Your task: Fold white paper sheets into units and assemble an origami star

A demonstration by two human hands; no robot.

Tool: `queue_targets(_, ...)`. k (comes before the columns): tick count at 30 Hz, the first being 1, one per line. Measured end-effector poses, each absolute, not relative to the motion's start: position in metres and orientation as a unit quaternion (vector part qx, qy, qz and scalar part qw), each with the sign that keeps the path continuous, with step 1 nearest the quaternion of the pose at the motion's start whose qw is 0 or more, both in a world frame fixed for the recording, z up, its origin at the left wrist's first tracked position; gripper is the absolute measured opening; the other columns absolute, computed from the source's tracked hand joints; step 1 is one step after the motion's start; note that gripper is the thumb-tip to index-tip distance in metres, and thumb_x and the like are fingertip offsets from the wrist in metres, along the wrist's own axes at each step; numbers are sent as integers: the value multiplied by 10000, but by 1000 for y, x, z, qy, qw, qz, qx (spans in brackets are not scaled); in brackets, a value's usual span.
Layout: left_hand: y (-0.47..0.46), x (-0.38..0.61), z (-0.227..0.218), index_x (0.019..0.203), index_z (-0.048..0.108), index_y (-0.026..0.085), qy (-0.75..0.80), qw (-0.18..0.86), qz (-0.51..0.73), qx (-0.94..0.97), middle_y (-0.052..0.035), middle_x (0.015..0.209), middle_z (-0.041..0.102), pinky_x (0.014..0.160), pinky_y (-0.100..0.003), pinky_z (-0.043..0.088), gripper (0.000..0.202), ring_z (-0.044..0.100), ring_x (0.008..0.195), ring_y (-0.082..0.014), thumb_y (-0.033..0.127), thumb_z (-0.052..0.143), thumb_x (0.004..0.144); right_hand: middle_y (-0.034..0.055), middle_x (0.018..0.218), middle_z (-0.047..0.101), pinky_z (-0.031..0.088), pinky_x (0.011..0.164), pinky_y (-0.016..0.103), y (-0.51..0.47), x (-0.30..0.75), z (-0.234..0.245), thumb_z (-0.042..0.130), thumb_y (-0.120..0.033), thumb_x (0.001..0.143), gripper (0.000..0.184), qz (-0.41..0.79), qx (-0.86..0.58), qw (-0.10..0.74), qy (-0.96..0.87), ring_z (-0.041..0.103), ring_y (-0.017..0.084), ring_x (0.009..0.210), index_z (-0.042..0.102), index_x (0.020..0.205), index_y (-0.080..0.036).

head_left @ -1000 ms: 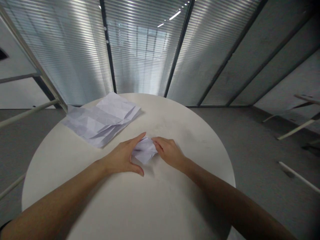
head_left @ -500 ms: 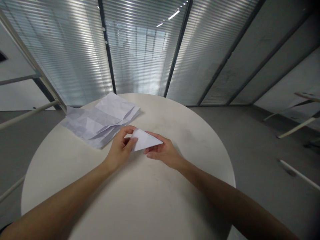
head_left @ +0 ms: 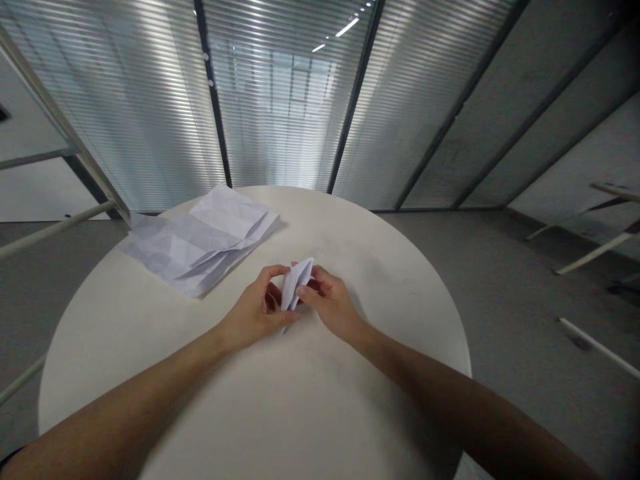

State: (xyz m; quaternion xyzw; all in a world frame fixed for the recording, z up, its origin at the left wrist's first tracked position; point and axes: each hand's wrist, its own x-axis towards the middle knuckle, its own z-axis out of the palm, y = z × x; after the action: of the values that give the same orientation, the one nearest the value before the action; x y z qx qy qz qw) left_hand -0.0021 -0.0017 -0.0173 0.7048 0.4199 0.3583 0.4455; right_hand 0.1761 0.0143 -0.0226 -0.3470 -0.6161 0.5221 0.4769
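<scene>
A small folded piece of white paper [head_left: 296,283] is held up over the middle of the round white table [head_left: 240,427], its folded layers partly spread and its edge turned towards me. My left hand [head_left: 257,307] grips it from the left, thumb at the lower end and fingers at the upper end. From the right, my right hand [head_left: 330,297] pinches it, with the thumb on the near face and the fingers behind. Some fingertips are hidden behind the paper.
Several creased white paper sheets [head_left: 200,240] lie stacked at the table's far left. Beyond the table stands a glass partition with blinds [head_left: 280,120]. White furniture legs [head_left: 595,257] show at the right, and a pale frame bar [head_left: 60,227] at the left.
The folded paper has turned from a flat triangle pointing right to a narrow, upright, edge-on position with its layers parted. Both hands have shifted their grip, the left moving slightly right.
</scene>
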Motion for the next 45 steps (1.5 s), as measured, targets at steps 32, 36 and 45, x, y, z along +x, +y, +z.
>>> queue_targets(32, 0, 10, -25, 1179, 478, 222, 468, 109, 385, 788, -57, 1183, 539, 916, -327, 489, 528, 567, 1065, -184, -17, 397, 716, 13, 1027, 688, 495, 820, 284, 4, 164, -25, 467, -54, 714, 444, 263, -468, 445, -717, 631, 160, 883, 624, 1097, -216)
queue_targets(36, 6, 5, -28, 1027, 566, 193, 493, 149, 416, 749, -54, 1124, 579, 819, -293, 500, 417, 599, 935, -171, -9, 424, 691, -4, 842, 684, 479, 618, 239, 9, 168, -28, 486, -78, 696, 379, 293, -490, 430, -700, 603, 129, 653, 603, 1030, -213)
queue_targets(45, 18, -13, -31, 939, 609, 184, 505, 99, 284, 809, -29, 914, 642, 630, -263, 457, 126, 581, 663, -139, 182, 566, 821, 3, 800, 665, 462, 636, 244, 17, 178, -34, 531, -59, 731, 219, 215, -488, 391, -750, 578, 119, 639, 655, 836, -206)
